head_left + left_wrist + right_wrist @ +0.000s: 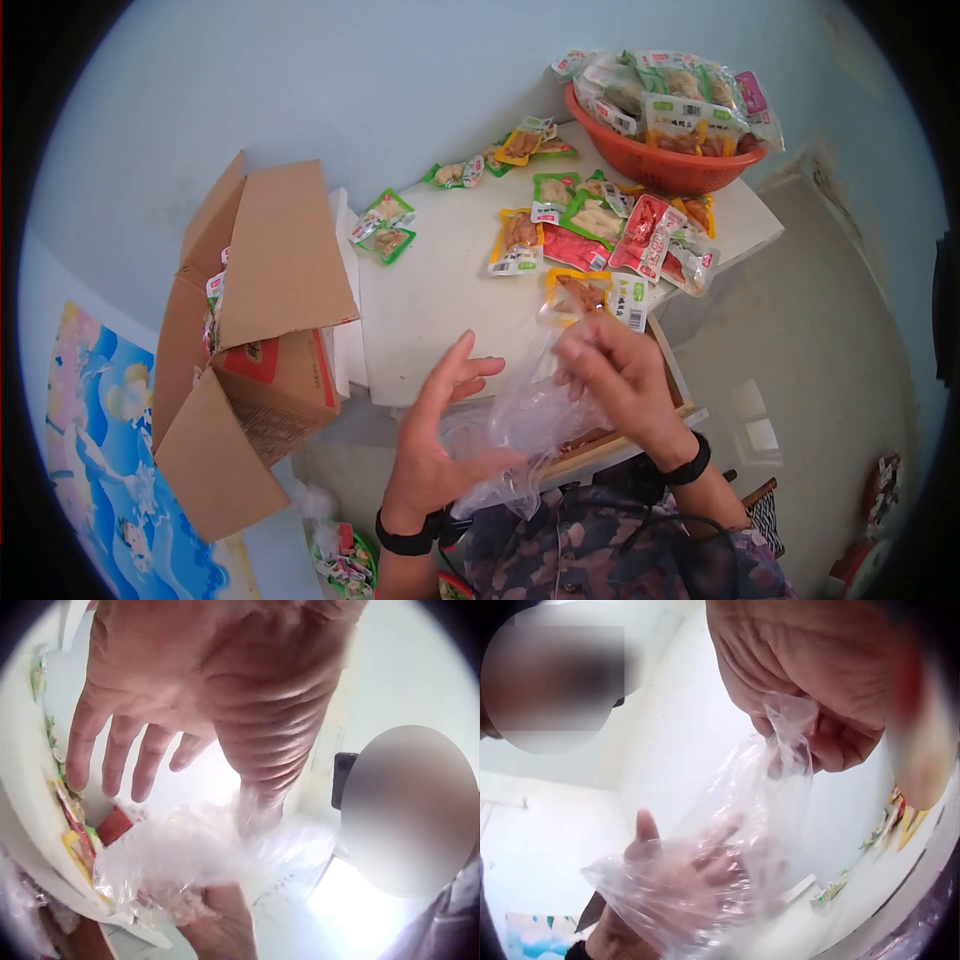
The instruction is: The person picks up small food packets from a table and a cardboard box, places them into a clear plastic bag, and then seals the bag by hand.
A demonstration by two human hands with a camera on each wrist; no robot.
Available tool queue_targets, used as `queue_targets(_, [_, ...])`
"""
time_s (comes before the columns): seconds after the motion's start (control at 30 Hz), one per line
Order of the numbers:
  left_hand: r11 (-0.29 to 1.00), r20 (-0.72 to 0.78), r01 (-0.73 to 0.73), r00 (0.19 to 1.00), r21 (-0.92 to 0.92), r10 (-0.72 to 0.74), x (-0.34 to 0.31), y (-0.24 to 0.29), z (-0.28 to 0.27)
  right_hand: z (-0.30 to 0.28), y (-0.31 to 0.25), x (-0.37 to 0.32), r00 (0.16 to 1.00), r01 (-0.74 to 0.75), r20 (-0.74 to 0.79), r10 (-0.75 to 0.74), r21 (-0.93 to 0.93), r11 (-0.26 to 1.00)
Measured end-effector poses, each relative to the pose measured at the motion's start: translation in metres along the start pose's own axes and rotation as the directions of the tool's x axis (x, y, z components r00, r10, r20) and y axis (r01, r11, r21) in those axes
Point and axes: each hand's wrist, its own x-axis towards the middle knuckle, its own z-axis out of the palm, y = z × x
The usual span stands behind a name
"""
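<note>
Pinched in my right hand [632, 385] is the gathered top of a clear plastic bag [769, 795]. The bag [535, 425] hangs loosely between my two hands, over the front edge of the white table [430, 330]. My left hand [428, 450] has its fingers spread and its palm facing the bag; the thumb overlaps the film. Through the film, the right wrist view shows part of that left hand [682, 881]. Just beyond my right hand lies a yellow-and-white snack packet [628, 300].
Several vacuum-packed snack packets [600, 220] lie on the table's right side, with others [385, 215] along the wall. An orange basket [680, 172] heaped with packets stands at the back right. At left is an opened cardboard box [285, 250]. A wooden drawer [590, 455] juts out below the tabletop.
</note>
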Motion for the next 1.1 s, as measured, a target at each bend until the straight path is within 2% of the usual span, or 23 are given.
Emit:
queue_targets(0.07, [0.988,0.081,0.036,0.996,0.149,-0.049,-0.008,-0.007,0.0,-0.01,0.009,0.003,0.991,-0.095,-0.083,0.108,0.153,0.984])
queue_targets(0.13, [0.968,0.213,0.124,0.962,0.219,-0.171,-0.022,-0.026,-0.012,-0.01,0.014,0.002,0.976,-0.127,-0.152,0.158,0.196,0.972])
queue_targets(0.23, [0.911,0.124,0.413,0.904,0.001,-0.41,-0.036,-0.05,-0.036,-0.018,0.036,0.0,0.938,-0.173,-0.231,0.26,0.339,0.925])
queue_targets(0.3, [0.919,-0.008,0.375,0.925,-0.124,-0.379,-0.038,-0.058,-0.054,-0.027,0.048,0.001,0.917,-0.151,-0.261,0.301,0.471,0.869])
queue_targets(0.33, [0.921,-0.074,0.345,0.929,-0.183,-0.363,-0.038,-0.063,-0.059,-0.03,0.055,0.0,0.926,-0.166,-0.235,0.295,0.449,0.878])
queue_targets(0.4, [0.893,-0.113,0.301,0.928,-0.334,-0.355,-0.036,-0.069,-0.059,-0.033,0.065,-0.006,0.941,-0.191,-0.185,0.283,0.401,0.896])
queue_targets(0.47, [0.832,-0.134,0.302,0.905,-0.466,-0.404,-0.034,-0.067,-0.05,-0.028,0.062,-0.005,0.917,-0.18,-0.248,0.311,0.437,0.881])
queue_targets(0.57, [0.566,-0.109,0.279,0.825,-0.776,-0.555,-0.023,-0.035,-0.022,-0.017,0.058,-0.002,0.866,-0.138,-0.361,0.345,0.492,0.86])
queue_targets(0.6, [0.599,-0.079,0.312,0.841,-0.737,-0.536,-0.024,-0.038,-0.019,-0.015,0.057,-0.001,0.845,-0.116,-0.401,0.354,0.508,0.854])
queue_targets(0.67, [0.663,-0.016,0.368,0.868,-0.651,-0.497,-0.03,-0.053,-0.015,-0.01,0.066,-0.007,0.864,-0.107,-0.378,0.333,0.508,0.855])
queue_targets(0.77, [0.853,-0.149,0.341,0.892,-0.396,-0.426,-0.04,-0.073,0.005,0.008,0.064,-0.011,0.881,-0.11,-0.345,0.325,0.519,0.848])
queue_targets(0.83, [0.832,-0.222,0.298,0.871,-0.468,-0.437,-0.037,-0.068,-0.001,0.011,0.067,-0.016,0.896,-0.128,-0.304,0.324,0.522,0.843])
queue_targets(0.87, [0.821,-0.256,0.273,0.86,-0.502,-0.442,-0.033,-0.063,-0.002,0.012,0.069,-0.014,0.904,-0.089,-0.326,0.275,0.486,0.87])
queue_targets(0.97, [0.91,-0.418,0.2,0.838,-0.362,-0.35,-0.023,-0.051,0.004,0.01,0.072,-0.011,0.915,-0.003,-0.372,0.158,0.385,0.923])
queue_targets(1.03, [0.948,-0.429,0.189,0.857,-0.256,-0.286,-0.026,-0.059,0.0,0.002,0.074,-0.011,0.917,0.007,-0.377,0.13,0.341,0.94])
queue_targets(1.07, [0.962,-0.431,0.183,0.866,-0.202,-0.255,-0.027,-0.063,-0.002,-0.002,0.07,-0.012,0.919,-0.042,-0.356,0.17,0.339,0.94])
queue_targets(1.1, [0.953,-0.419,0.208,0.862,-0.22,-0.285,-0.029,-0.064,-0.006,-0.006,0.064,-0.015,0.918,-0.093,-0.336,0.212,0.336,0.937])
